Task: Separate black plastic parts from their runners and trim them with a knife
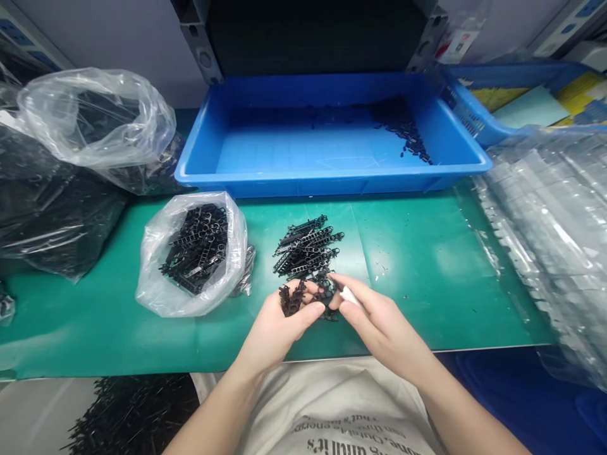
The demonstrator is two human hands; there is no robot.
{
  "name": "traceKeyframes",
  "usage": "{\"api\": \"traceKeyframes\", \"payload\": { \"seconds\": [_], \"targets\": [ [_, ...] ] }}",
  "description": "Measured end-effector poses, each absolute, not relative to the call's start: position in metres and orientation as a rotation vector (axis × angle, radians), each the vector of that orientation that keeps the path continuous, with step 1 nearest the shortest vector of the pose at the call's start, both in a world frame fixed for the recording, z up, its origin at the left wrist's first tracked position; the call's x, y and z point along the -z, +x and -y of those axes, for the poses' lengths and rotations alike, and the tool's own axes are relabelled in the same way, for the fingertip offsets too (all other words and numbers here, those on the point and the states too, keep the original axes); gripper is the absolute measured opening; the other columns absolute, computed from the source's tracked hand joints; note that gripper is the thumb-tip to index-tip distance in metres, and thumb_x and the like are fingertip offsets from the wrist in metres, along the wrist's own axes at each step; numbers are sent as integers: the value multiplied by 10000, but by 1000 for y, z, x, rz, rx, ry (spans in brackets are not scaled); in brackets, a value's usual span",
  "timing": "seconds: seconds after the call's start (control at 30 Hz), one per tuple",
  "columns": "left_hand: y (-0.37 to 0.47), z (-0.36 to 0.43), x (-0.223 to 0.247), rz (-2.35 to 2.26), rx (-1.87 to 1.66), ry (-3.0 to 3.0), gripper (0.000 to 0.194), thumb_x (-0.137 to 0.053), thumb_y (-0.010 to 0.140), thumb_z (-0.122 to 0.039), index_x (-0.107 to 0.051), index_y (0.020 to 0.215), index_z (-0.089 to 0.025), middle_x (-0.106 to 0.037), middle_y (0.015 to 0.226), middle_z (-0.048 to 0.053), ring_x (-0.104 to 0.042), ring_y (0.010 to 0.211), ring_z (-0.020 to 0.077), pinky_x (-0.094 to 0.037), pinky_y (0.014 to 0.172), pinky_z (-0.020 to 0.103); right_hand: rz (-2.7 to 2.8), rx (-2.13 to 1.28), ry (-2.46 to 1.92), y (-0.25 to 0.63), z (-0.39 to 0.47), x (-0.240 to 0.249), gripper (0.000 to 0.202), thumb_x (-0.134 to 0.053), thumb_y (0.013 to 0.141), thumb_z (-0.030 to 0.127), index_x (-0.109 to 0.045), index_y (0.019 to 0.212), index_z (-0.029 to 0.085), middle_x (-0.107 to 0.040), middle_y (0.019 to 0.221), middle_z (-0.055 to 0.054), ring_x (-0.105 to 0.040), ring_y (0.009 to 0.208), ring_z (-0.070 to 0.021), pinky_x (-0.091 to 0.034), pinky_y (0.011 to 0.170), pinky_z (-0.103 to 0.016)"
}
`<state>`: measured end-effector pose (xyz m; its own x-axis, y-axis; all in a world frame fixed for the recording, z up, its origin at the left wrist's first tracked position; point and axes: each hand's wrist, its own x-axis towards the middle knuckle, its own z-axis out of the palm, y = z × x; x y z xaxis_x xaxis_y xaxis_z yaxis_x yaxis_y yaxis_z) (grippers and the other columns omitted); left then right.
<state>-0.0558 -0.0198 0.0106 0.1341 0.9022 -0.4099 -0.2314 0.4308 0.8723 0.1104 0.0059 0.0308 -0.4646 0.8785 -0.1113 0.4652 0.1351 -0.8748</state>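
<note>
My left hand (287, 313) is closed around a bunch of small black plastic strips (293, 298), their ends sticking out between thumb and fingers. Close beside it, my right hand (367, 309) pinches a small white tool (349, 296) whose kind I cannot make out. Its tip points toward the black parts between the two hands. Just beyond my fingers lies a pile of black ladder-like plastic strips (308, 246) with ringed ends, on the green mat. To the left, an open clear plastic bag (148, 278) holds more of these strips (202, 243).
A blue tray (303, 170) at the back holds small black bits (410, 136) in its right corner. Large clear bags (99, 120) stand at left. Stacked clear plastic trays (554, 221) line the right, below a blue basket (474, 120). Black strips (137, 411) fill a container below the table.
</note>
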Motion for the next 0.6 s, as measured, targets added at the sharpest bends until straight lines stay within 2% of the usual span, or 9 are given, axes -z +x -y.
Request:
{"api": "traceKeyframes", "payload": {
  "seconds": [0.03,0.1,0.2,0.27,0.47,0.6],
  "targets": [
    [-55,20,-10,-1113,-952,696,187,-639,753,-310,-571,879,-189,-416,591,-69,-260,411,10,-210,375,135,2090,-1209,-1261,113,-3,-30,353,-351,912,299,-479,1208,156,-619,1060,-82,-588,912,-206,-466,759,-323],
    [-55,21,-9,-1072,-961,648,209,-645,752,-319,-562,885,-181,-373,582,-75,-222,403,4,-175,363,133,2254,-1069,-1227,116,2,-30,366,-310,933,263,-452,1252,152,-611,1075,-89,-581,932,-219,-473,750,-342],
    [-54,23,-12,-1066,-959,635,214,-642,758,-319,-556,897,-181,-323,565,-83,-201,404,4,-169,364,131,2369,-866,-1220,116,7,-30,355,-296,941,243,-482,1228,145,-638,917,-77,-596,792,-221,-479,609,-326],
    [-53,24,-13,-1080,-962,633,206,-635,764,-323,-549,888,-183,-302,556,-87,-193,406,6,-170,366,130,2399,-786,-1217,114,9,-30,349,-301,944,242,-482,1227,146,-636,878,-66,-592,752,-215,-467,569,-314],
    [-50,28,-12,-1192,-985,671,208,-644,747,-317,-547,875,-183,-309,555,-83,-206,421,21,-182,376,146,2440,-666,-1212,111,12,-31,338,-306,950,230,-485,1228,156,-641,888,-47,-594,743,-196,-448,572,-294],
    [-49,30,-11,-1261,-1012,682,206,-636,741,-305,-556,866,-162,-343,548,-72,-230,427,38,-215,391,171,2438,-591,-1221,110,13,-32,357,-280,954,237,-515,1204,138,-640,800,-51,-583,661,-177,-401,489,-264]
  ]
}}
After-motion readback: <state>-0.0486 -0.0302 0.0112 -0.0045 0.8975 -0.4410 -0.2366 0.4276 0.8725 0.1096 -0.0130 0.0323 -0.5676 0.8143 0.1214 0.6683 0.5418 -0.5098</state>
